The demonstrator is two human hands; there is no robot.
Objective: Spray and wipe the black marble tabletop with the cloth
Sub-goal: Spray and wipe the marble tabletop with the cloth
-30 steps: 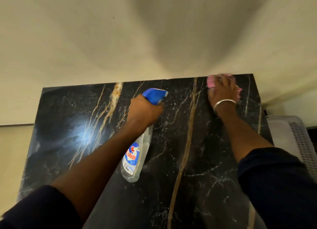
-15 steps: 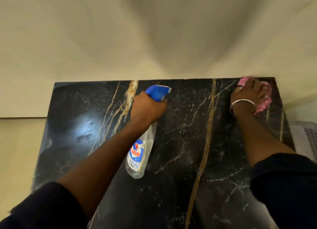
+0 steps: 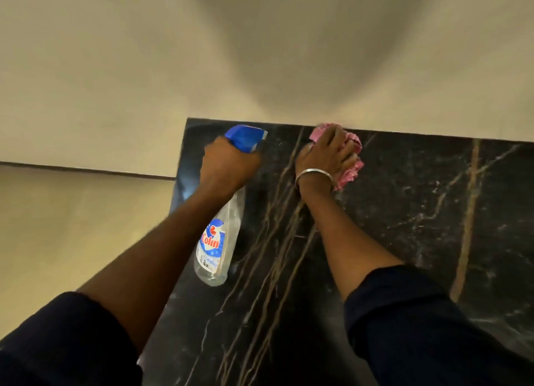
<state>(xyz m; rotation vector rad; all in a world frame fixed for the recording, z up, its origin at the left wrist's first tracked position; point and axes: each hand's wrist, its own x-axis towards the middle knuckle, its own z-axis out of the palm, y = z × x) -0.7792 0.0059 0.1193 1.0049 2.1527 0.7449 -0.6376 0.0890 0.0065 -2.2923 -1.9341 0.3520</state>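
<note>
Marble tabletop (image 3: 404, 212), cloth (image 3: 351, 170) under right hand (image 3: 326, 157)

Black gold-veined marble tabletop (image 3: 404, 212) bears a crumpled pink cloth (image 3: 349, 171) at its far edge.

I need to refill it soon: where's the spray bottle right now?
In the head view, the spray bottle is in the left hand, above the tabletop's left part, just left of the right hand pressing the cloth.
</note>
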